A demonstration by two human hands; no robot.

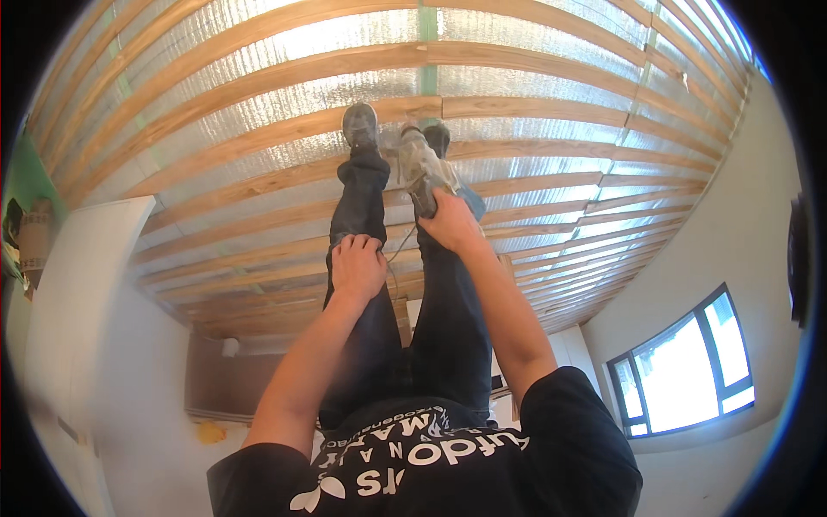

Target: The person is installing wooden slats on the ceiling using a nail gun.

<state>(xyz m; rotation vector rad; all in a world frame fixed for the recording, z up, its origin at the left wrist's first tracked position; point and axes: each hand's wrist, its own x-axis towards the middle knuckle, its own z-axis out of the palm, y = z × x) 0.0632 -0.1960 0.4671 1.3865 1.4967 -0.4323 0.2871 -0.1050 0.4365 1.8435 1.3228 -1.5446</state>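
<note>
Head view, read remotely. I have the right hand (452, 226) closed around the near end of a long greyish object (419, 164), thumb along its left side, the other fingers partly hidden. The object sits above the lower right leg, in front of the right shoe (439, 138), its far end pointing away from the body. Shape: a tapering, rounded body with a small dark round tip; surface cloudy, dusty-looking, partly translucent – exact kind cannot be told. A pale blue piece (472, 203) shows just beside the right hand; I cannot tell whether it joins the object. A thin dark cord (401, 244) curves between the legs.

Left hand (360, 265): empty as far as I see, laid over the left knee, fingers lightly bent and close together, the fabric beneath.

Clothing: dark, creased trousers (448, 302); a smooth black shirt (573, 457) with white print; a grey, scuffed-looking left shoe (359, 125).

Underfoot I log light-brown wooden slats (370, 59) in rows – bowed by the lens – over crinkled, reflective silver sheeting (327, 86). Left, a smooth white panel (82, 267); right, a dark-framed window (680, 370).
</note>
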